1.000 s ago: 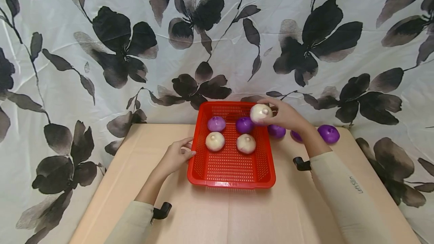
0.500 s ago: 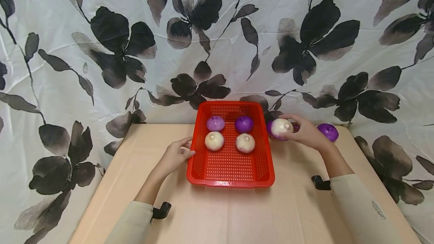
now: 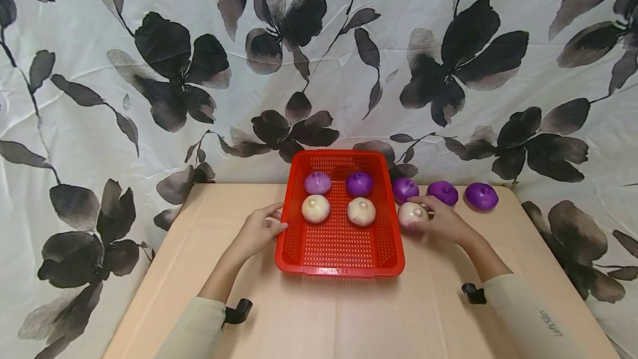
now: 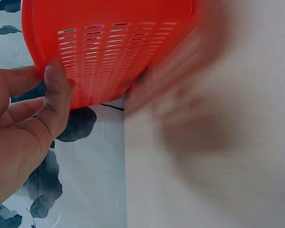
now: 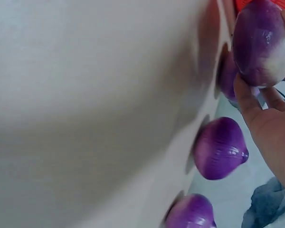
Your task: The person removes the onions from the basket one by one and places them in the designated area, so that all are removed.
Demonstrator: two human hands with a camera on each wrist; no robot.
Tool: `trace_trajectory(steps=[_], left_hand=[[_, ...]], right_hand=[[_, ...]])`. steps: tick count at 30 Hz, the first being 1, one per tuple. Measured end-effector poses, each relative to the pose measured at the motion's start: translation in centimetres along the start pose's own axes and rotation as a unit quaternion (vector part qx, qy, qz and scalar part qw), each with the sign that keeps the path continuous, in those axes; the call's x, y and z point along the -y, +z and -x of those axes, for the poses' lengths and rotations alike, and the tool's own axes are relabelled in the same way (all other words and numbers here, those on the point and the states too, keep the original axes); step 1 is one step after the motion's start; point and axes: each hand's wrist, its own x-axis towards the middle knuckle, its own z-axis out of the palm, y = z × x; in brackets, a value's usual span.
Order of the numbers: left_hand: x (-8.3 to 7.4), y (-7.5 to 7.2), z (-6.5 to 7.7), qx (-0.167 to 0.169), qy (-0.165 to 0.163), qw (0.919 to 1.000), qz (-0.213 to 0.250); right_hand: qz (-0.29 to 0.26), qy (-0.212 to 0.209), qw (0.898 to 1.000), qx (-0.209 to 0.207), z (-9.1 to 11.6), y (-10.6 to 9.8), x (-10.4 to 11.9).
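A red perforated plastic basket stands on the table, holding two purple onions at the back and two whitish onions in front of them. My left hand grips the basket's left rim, thumb on the outer wall in the left wrist view. Just right of the basket, my right hand holds a white-and-purple onion between thumb and fingers. The right wrist view shows this onion's purple side. Whether it touches the table is hard to tell.
Along the table's back edge, right of the basket, sit three purple onions in a row. Behind the wooden table hangs a white cloth printed with dark flowers.
My right hand has carried the white-and-purple onion from above the basket's back right corner, rightward and then toward me, down beside the basket. My left hand stays on the rim.
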Motion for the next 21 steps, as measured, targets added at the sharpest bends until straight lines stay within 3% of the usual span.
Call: trace_trajectory(steps=[11,21], left_hand=[[0.0,0.0,0.1,0.000,0.007,1.0000,0.004],[0.1,0.0,0.0,-0.002,-0.001,1.0000,0.003]], right_hand=[[0.002,0.014,1.000,0.022,0.3,1.1,-0.5],[-0.028,0.020,0.999,0.036,0.7,1.2,-0.6]])
